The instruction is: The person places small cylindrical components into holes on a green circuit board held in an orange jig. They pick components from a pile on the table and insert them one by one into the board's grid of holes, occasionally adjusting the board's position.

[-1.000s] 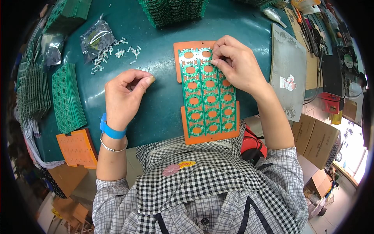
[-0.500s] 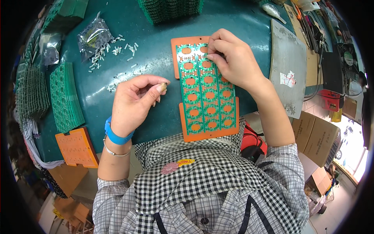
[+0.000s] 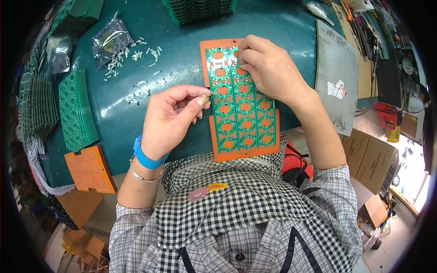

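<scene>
A green circuit board panel (image 3: 234, 119) with rows of oval cut-outs lies on an orange fixture plate (image 3: 221, 157) in front of me. My right hand (image 3: 275, 70) rests over the panel's upper part, thumb and fingers pinched together at the middle column; whatever they hold is hidden. At the panel's left edge, my left hand (image 3: 169, 116) is closed in a pinch between thumb and forefinger. A tiny dark tip shows there, too small to name. Left of the panel, small white-and-metal parts (image 3: 119, 61) are scattered on the green tabletop (image 3: 177, 54).
A clear plastic bag (image 3: 110, 40) lies by the loose parts. Green board stacks (image 3: 77, 111) stand at left and another stack (image 3: 199, 9) at the far edge. Another orange plate (image 3: 89, 170) sits at near left. A grey metal sheet (image 3: 337, 68) lies at right.
My left hand has moved right, up to the panel's left edge, still pinched. My right hand has shifted slightly left and stays over the panel's upper part.
</scene>
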